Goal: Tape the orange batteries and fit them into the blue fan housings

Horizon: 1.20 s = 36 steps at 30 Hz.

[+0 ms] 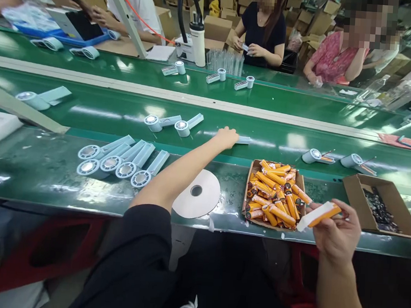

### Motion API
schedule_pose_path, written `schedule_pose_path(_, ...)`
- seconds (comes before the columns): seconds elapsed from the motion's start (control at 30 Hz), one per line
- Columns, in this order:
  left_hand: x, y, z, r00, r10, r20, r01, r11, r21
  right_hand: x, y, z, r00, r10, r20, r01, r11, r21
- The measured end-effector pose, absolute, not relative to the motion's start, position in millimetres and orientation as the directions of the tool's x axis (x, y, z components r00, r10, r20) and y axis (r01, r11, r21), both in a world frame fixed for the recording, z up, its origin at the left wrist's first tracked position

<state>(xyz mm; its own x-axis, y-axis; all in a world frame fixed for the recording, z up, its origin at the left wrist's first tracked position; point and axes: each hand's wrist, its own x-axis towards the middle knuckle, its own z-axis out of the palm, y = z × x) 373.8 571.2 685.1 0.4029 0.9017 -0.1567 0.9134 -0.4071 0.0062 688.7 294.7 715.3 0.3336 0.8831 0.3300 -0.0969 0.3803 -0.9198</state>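
My left hand (pixel 227 137) reaches out over the green belt, its fingers curled round a light-blue handheld fan body. Only the handle of that fan body (pixel 243 140) shows; the hand covers the rest. Near the table's front edge, my right hand (pixel 339 231) pinches an orange battery cell (pixel 324 215) with a white strip along it. Just left of that hand stands a cardboard box (pixel 246 194) heaped with orange cells (pixel 276 192). Under my left forearm lies a white roll (pixel 207 205) with a dark core hole. Several light-blue fan bodies (pixel 111 163) lie grouped to its left.
More fan bodies rest on the belt (pixel 279 150), two at right with orange cells and wires (pixel 320 156). A second cardboard box (pixel 383 225) at right holds small dark parts. Across the line, co-workers sit beside a white machine with a black hose (pixel 198 43) and clear tubes (pixel 226 61).
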Motion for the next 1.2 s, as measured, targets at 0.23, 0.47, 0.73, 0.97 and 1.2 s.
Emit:
schedule_pose_path(0.23, 360, 565, 675, 0.534, 0.833, -0.145, 0.839, -0.543, -0.034, 648, 407, 768, -0.009, 0.799, 0.601, -0.022, 0.601, -0.799)
schedule_pose_path(0.47, 372, 567, 677, 0.637, 0.768, -0.069, 0.766, -0.641, -0.053, 604, 528, 748, -0.312, 0.875, 0.371, 0.102, 0.419, -0.902)
schedule_pose_path(0.73, 360, 577, 670, 0.775, 0.632, -0.022, 0.629, -0.774, -0.073, 615, 561, 713, -0.274, 0.935, 0.224, 0.285, 0.301, -0.910)
schedule_pose_path(0.97, 405, 573, 677, 0.605, 0.778, -0.168, 0.788, -0.616, -0.010, 622, 572, 705, -0.341, 0.920, 0.192, 0.522, 0.356, -0.775)
schedule_pose_path(1.2, 423, 597, 689, 0.537, 0.812, -0.230, 0.843, -0.523, 0.123, 631, 578, 698, -0.354, 0.912, 0.209, 0.662, 0.402, -0.632)
